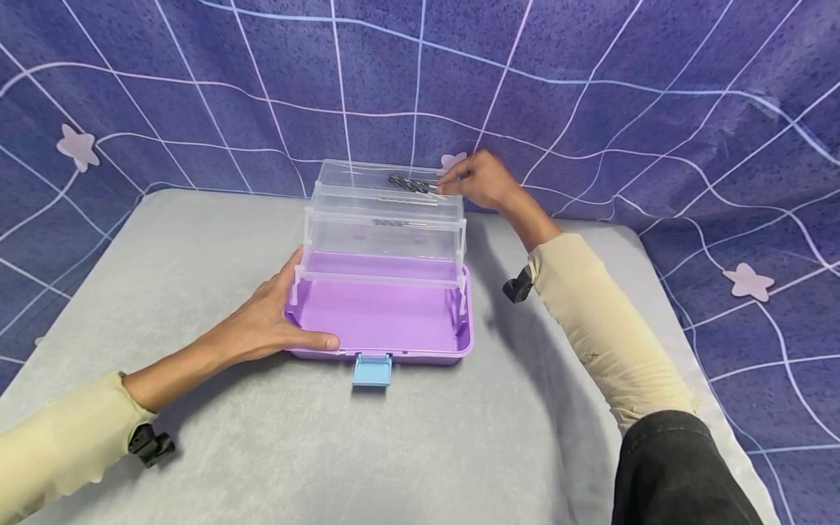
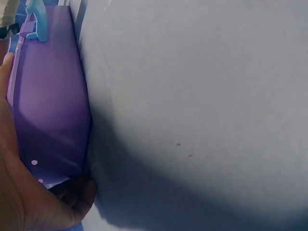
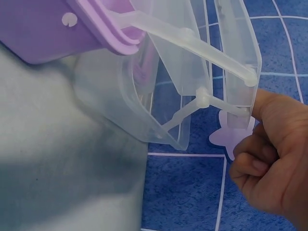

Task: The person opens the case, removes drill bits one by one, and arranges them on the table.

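Observation:
A purple toolbox (image 1: 380, 313) stands unfolded, its clear tiered trays (image 1: 387, 248) raised at the back and its light-blue latch (image 1: 372, 370) hanging at the front. My left hand (image 1: 265, 321) grips the box's left end, thumb over the front rim and fingers along the side. Above the top tray, my right hand (image 1: 482, 181) pinches the shank ends of several dark drill bits (image 1: 410, 184). A thin pale bit (image 1: 407, 200) and some grey bits (image 1: 394, 222) lie in the trays below. In the right wrist view, the tray wall hides the right fingertips.
The box stands on a table with a grey cloth (image 1: 420, 445). Behind and beside it hangs a blue-purple curtain (image 1: 380, 80) with a line grid and stars. White hinge arms (image 3: 202, 96) link the trays at the side.

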